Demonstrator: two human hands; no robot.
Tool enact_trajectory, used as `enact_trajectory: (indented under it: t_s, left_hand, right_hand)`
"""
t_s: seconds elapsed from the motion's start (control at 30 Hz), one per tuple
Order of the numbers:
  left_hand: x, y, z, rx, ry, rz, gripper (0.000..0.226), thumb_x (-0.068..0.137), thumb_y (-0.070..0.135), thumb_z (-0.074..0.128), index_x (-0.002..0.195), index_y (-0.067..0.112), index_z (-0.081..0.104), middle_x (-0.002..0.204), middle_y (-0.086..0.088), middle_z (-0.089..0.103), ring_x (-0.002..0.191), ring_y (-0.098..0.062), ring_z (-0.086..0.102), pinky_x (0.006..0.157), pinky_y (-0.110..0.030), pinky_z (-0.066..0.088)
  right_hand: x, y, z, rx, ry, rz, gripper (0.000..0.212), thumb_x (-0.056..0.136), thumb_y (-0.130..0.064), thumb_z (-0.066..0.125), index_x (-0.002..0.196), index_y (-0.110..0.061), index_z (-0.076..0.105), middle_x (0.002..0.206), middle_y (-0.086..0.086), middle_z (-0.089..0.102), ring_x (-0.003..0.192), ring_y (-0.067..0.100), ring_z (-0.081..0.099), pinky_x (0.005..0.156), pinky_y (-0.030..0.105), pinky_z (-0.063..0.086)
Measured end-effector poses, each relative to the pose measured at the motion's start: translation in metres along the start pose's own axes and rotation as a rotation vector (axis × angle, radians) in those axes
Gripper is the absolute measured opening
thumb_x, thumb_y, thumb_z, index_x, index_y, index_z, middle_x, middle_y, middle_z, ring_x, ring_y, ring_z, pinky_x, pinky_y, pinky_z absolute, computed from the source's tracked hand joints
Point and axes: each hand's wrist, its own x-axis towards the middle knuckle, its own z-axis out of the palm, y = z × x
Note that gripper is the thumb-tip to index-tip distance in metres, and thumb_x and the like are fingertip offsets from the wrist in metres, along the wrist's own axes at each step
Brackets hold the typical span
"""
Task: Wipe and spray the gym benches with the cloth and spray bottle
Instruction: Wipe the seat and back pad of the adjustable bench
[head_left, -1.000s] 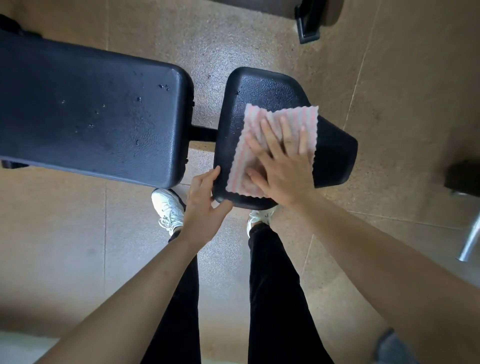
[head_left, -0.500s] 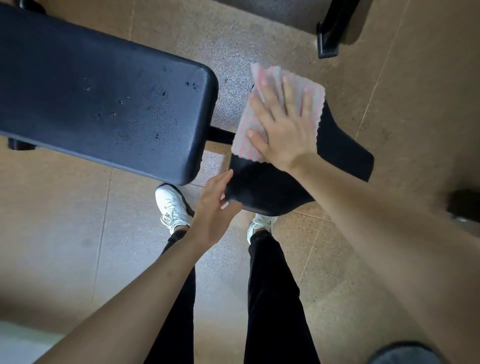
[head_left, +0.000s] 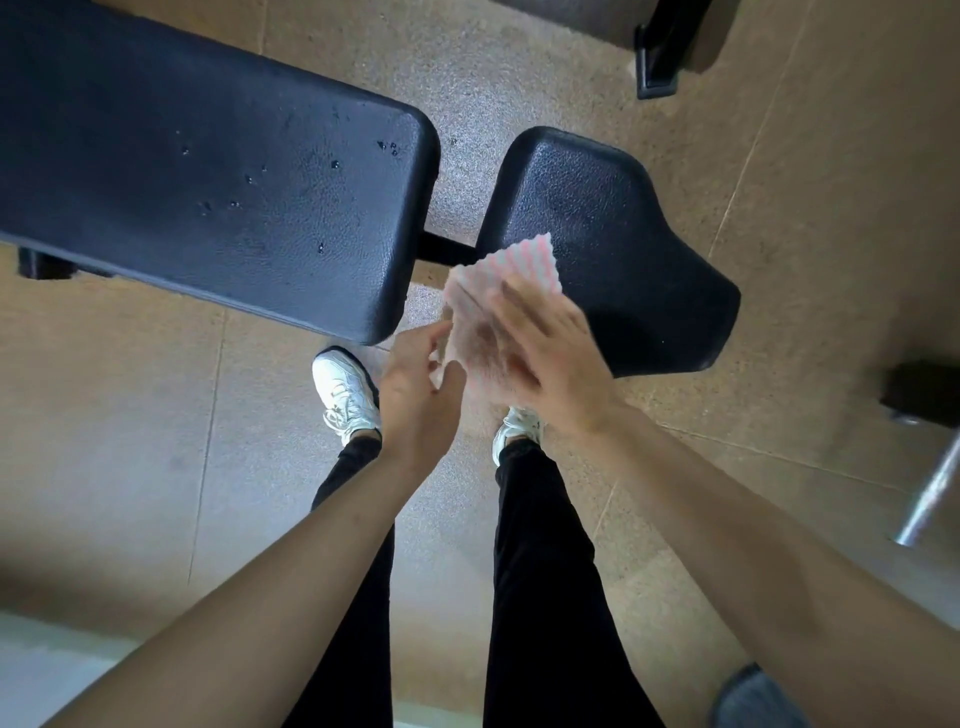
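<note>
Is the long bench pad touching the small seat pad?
Apart. The head view shows bare floor between the long bench pad and the small seat pad; only a dark bar bridges the gap.

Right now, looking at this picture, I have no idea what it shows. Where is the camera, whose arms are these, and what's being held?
There is no machine here. The camera sits on a person's head and looks down, so you see their own arms, black trousers and white shoes. Below them is a black gym bench in two parts: a long pad with drops of liquid on it, and a smaller seat pad to its right. The right hand lies flat on a pink-and-white striped cloth at the seat pad's near edge. The left hand is at the cloth's left side; blur hides whether it grips it. No spray bottle is in view.
</note>
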Motion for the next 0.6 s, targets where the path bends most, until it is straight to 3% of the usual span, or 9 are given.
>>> enact_trajectory:
  t_s: [0.1, 0.17, 0.23, 0.33, 0.43, 0.5, 0.57, 0.6]
  left_hand:
    - [-0.002, 0.002, 0.018, 0.197, -0.038, 0.159, 0.052, 0.09, 0.016, 0.063, 0.142, 0.016, 0.057, 0.143, -0.005, 0.052, 0.13, -0.022, 0.049, 0.108, -0.041, 0.045]
    - [-0.001, 0.01, 0.03, 0.331, -0.122, 0.164, 0.068, 0.09, 0.026, 0.068, 0.153, 0.031, 0.044, 0.16, -0.003, 0.033, 0.14, -0.025, 0.037, 0.109, -0.04, 0.04]
    - [0.003, 0.019, 0.04, 0.421, -0.221, 0.137, 0.078, 0.089, 0.041, 0.07, 0.156, 0.044, 0.031, 0.169, 0.0, 0.01, 0.146, -0.029, 0.025, 0.11, -0.049, 0.041]
    - [0.01, 0.023, 0.047, 0.627, -0.28, 0.103, 0.092, 0.086, 0.053, 0.074, 0.157, 0.051, 0.017, 0.171, 0.002, -0.007, 0.145, -0.034, 0.028, 0.103, -0.056, 0.049]
    - [0.019, 0.021, 0.04, 0.635, -0.282, 0.08, 0.094, 0.088, 0.05, 0.074, 0.16, 0.049, 0.015, 0.172, -0.002, 0.005, 0.136, -0.037, 0.043, 0.1, -0.053, 0.051]
    - [0.02, 0.016, 0.03, 0.585, -0.228, 0.086, 0.078, 0.094, 0.041, 0.07, 0.161, 0.036, 0.028, 0.162, -0.008, 0.036, 0.126, -0.034, 0.054, 0.099, -0.047, 0.051]
    - [0.023, 0.006, 0.019, 0.454, -0.152, 0.014, 0.047, 0.097, 0.034, 0.068, 0.141, 0.02, 0.059, 0.119, -0.011, 0.066, 0.101, -0.03, 0.065, 0.084, -0.039, 0.053]
    - [0.025, 0.001, 0.012, 0.335, -0.128, -0.075, 0.028, 0.096, 0.032, 0.068, 0.115, 0.012, 0.068, 0.092, -0.01, 0.067, 0.084, -0.029, 0.066, 0.072, -0.035, 0.052]
  right_hand:
    - [-0.021, 0.017, -0.018, -0.091, 0.142, 0.179, 0.061, 0.088, -0.016, 0.066, 0.146, -0.012, 0.047, 0.156, 0.014, 0.042, 0.137, 0.034, 0.045, 0.113, 0.05, 0.037]
    - [-0.034, 0.032, -0.025, -0.188, 0.122, 0.317, 0.059, 0.09, -0.024, 0.069, 0.145, -0.014, 0.05, 0.158, 0.012, 0.039, 0.142, 0.034, 0.04, 0.114, 0.052, 0.036]
    - [-0.043, 0.045, -0.028, -0.252, 0.065, 0.406, 0.066, 0.088, -0.031, 0.071, 0.148, -0.016, 0.047, 0.162, 0.011, 0.034, 0.148, 0.034, 0.033, 0.117, 0.054, 0.032]
    - [-0.05, 0.053, -0.028, -0.308, -0.008, 0.425, 0.073, 0.088, -0.037, 0.071, 0.152, -0.02, 0.041, 0.166, 0.011, 0.025, 0.152, 0.033, 0.023, 0.121, 0.054, 0.025]
    - [-0.05, 0.052, -0.025, -0.305, -0.027, 0.434, 0.074, 0.089, -0.038, 0.068, 0.154, -0.021, 0.038, 0.167, 0.012, 0.021, 0.154, 0.034, 0.018, 0.122, 0.055, 0.021]
    - [-0.049, 0.051, -0.025, -0.294, -0.049, 0.451, 0.075, 0.09, -0.038, 0.067, 0.156, -0.021, 0.035, 0.168, 0.011, 0.018, 0.154, 0.034, 0.016, 0.123, 0.055, 0.018]
    - [-0.049, 0.05, -0.025, -0.286, -0.072, 0.467, 0.075, 0.092, -0.038, 0.065, 0.157, -0.022, 0.032, 0.169, 0.01, 0.015, 0.155, 0.034, 0.012, 0.124, 0.055, 0.015]
    - [-0.049, 0.049, -0.025, -0.281, -0.075, 0.471, 0.075, 0.093, -0.038, 0.064, 0.158, -0.022, 0.03, 0.169, 0.01, 0.014, 0.155, 0.034, 0.011, 0.124, 0.056, 0.014]
